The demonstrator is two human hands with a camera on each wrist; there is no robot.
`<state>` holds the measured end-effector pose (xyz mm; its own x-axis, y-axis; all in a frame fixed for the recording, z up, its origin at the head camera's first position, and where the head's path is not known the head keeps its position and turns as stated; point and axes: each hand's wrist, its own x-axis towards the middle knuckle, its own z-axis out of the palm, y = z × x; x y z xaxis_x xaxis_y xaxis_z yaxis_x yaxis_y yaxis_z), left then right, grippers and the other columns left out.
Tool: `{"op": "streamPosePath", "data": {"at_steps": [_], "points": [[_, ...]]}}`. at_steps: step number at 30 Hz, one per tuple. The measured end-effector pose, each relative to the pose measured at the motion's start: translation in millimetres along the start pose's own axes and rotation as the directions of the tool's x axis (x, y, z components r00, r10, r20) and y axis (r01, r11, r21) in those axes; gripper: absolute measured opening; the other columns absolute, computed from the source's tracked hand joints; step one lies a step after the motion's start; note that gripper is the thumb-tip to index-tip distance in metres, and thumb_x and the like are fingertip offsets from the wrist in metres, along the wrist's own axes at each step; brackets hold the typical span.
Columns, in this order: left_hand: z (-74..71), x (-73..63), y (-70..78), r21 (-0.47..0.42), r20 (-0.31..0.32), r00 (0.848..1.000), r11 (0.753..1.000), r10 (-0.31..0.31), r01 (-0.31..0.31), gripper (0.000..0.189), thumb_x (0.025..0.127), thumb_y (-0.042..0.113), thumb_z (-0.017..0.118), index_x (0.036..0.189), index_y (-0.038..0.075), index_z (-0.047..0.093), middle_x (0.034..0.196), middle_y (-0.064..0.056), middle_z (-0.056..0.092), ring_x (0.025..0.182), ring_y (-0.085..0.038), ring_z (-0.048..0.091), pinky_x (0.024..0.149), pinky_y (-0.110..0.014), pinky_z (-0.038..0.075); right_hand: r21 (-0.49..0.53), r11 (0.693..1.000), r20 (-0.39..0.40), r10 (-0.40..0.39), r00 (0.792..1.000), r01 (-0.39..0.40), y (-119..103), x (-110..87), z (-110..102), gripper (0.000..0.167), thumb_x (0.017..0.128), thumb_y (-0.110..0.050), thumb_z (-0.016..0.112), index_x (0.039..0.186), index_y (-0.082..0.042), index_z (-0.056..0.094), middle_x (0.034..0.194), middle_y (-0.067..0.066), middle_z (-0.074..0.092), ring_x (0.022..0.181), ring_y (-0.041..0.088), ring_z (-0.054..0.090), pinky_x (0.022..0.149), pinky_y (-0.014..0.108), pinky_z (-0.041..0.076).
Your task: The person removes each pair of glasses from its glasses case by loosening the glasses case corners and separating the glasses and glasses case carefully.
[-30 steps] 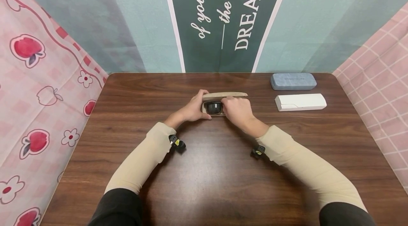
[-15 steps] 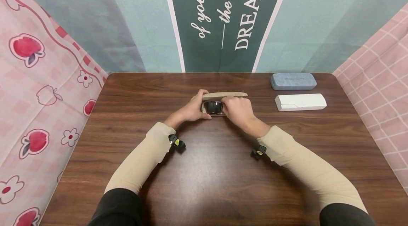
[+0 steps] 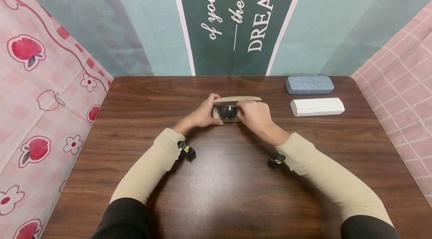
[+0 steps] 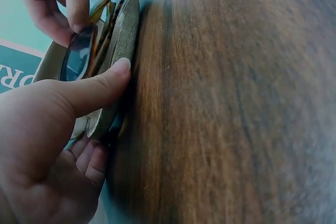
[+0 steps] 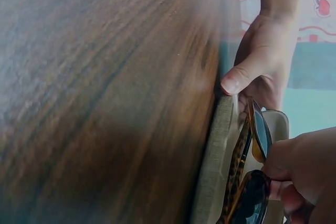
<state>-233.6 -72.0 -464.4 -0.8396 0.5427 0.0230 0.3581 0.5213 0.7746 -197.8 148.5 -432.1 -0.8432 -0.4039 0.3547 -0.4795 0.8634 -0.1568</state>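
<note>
In the head view, an open beige glasses case point(image 3: 237, 99) lies near the middle of the table, its lid raised at the back. My left hand point(image 3: 204, 113) grips the case's left end, thumb on the front wall. Sunglasses point(image 3: 227, 112) with dark lenses and folded tortoiseshell temples point(image 5: 240, 156) sit tilted at the case's mouth, partly inside. The fingers of my right hand point(image 3: 255, 115) pinch them around the middle of the frame, as the right wrist view shows. That hand hides one lens and the right part of the case in the head view.
At the back right of the wooden table point(image 3: 216, 179) lie a blue glasses case point(image 3: 309, 85) and, in front of it, a white case point(image 3: 317, 106), both closed. Printed cloths hang behind and along both sides of the table.
My right hand has moved slightly to the right, and the sunglasses have shifted a little with it. My left hand and the case have stayed in place.
</note>
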Motion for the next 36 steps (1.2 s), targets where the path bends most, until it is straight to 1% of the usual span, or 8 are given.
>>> {"op": "streamPosePath", "data": {"at_steps": [6, 12, 18, 21, 25, 29, 32, 36], "points": [[-0.9, -0.9, -5.2, -0.025, -0.005, 1.000, 0.999, 0.023, -0.023, 0.087, 0.074, 0.006, 0.091, 0.136, 0.003, 0.031, 0.134, -0.020, 0.051, 0.129, -0.032, 0.048, 0.113, -0.043, 0.035, 0.040, 0.999, 0.016, 0.020, 1.000, -0.021, 0, -2.4, -10, 0.011, 0.088, -0.010, 0.068, 0.093, -0.012, 0.077, 0.083, 0.002, 0.074, 0.065, 0.027, 0.067, 0.051, 0.049, 0.050], [0.0, -0.5, -10.2, -0.057, 0.001, 0.999, 0.997, 0.047, -0.047, 0.084, 0.074, 0.004, 0.091, 0.134, 0.004, 0.031, 0.131, -0.020, 0.051, 0.121, -0.032, 0.054, 0.107, -0.043, 0.041, 0.061, 0.998, 0.038, 0.017, 0.999, -0.020, 0, -6.0, -16, 0.011, 0.088, -0.011, 0.069, 0.095, -0.012, 0.078, 0.084, 0.003, 0.074, 0.065, 0.025, 0.066, 0.050, 0.048, 0.050], [1.4, 1.2, -13.7, -0.152, 0.001, 0.998, 0.986, 0.069, -0.068, 0.083, 0.074, -0.003, 0.089, 0.133, 0.003, 0.032, 0.130, -0.022, 0.051, 0.113, -0.032, 0.060, 0.099, -0.038, 0.048, 0.080, 0.997, 0.039, -0.001, 0.999, -0.002, -3, -11.0, -20, 0.012, 0.087, -0.012, 0.070, 0.096, -0.013, 0.078, 0.086, 0.003, 0.075, 0.063, 0.024, 0.065, 0.049, 0.046, 0.049], [1.5, 1.5, -15.3, -0.181, 0.000, 0.998, 0.981, 0.069, -0.067, 0.082, 0.074, -0.003, 0.089, 0.134, 0.003, 0.033, 0.130, -0.022, 0.052, 0.111, -0.029, 0.059, 0.096, -0.035, 0.048, 0.085, 0.996, 0.046, -0.009, 0.999, 0.005, -6, -14.6, -24, 0.011, 0.087, -0.012, 0.070, 0.095, -0.013, 0.078, 0.085, 0.002, 0.074, 0.061, 0.023, 0.063, 0.048, 0.046, 0.049], [1.3, 1.7, -17.3, -0.185, 0.002, 0.998, 0.981, 0.062, -0.061, 0.081, 0.075, -0.003, 0.088, 0.135, 0.003, 0.033, 0.129, -0.020, 0.053, 0.110, -0.027, 0.058, 0.094, -0.033, 0.047, 0.095, 0.995, 0.049, -0.027, 0.998, 0.023, -11, -20.2, -28, 0.009, 0.085, -0.012, 0.071, 0.092, -0.016, 0.076, 0.083, 0.001, 0.071, 0.063, 0.021, 0.062, 0.049, 0.046, 0.049], [0.9, 1.7, -18.5, -0.170, 0.005, 0.999, 0.984, 0.054, -0.052, 0.079, 0.076, -0.007, 0.085, 0.135, 0.004, 0.034, 0.128, -0.018, 0.054, 0.105, -0.027, 0.057, 0.091, -0.032, 0.046, 0.097, 0.994, 0.057, -0.045, 0.997, 0.039, -17, -25.8, -29, 0.010, 0.083, -0.012, 0.073, 0.090, -0.018, 0.077, 0.083, 0.000, 0.071, 0.067, 0.022, 0.064, 0.051, 0.047, 0.050], [0.4, 1.6, -18.6, -0.150, 0.004, 0.999, 0.988, 0.037, -0.036, 0.079, 0.077, -0.006, 0.085, 0.137, 0.004, 0.034, 0.129, -0.018, 0.054, 0.104, -0.026, 0.056, 0.090, -0.032, 0.045, 0.095, 0.994, 0.085, -0.058, 0.995, 0.050, -22, -29.6, -29, 0.009, 0.084, -0.012, 0.073, 0.090, -0.018, 0.077, 0.082, -0.003, 0.071, 0.068, 0.021, 0.065, 0.051, 0.048, 0.051], [0.1, 1.1, -18.5, -0.145, 0.008, 1.000, 0.989, 0.015, -0.014, 0.081, 0.077, 0.000, 0.087, 0.138, 0.004, 0.033, 0.129, -0.019, 0.055, 0.104, -0.026, 0.056, 0.092, -0.032, 0.044, 0.110, 0.992, 0.123, -0.081, 0.989, 0.068, -28, -34.3, -29, 0.009, 0.084, -0.013, 0.072, 0.090, -0.017, 0.077, 0.082, -0.005, 0.071, 0.069, 0.016, 0.065, 0.053, 0.046, 0.052]]}}
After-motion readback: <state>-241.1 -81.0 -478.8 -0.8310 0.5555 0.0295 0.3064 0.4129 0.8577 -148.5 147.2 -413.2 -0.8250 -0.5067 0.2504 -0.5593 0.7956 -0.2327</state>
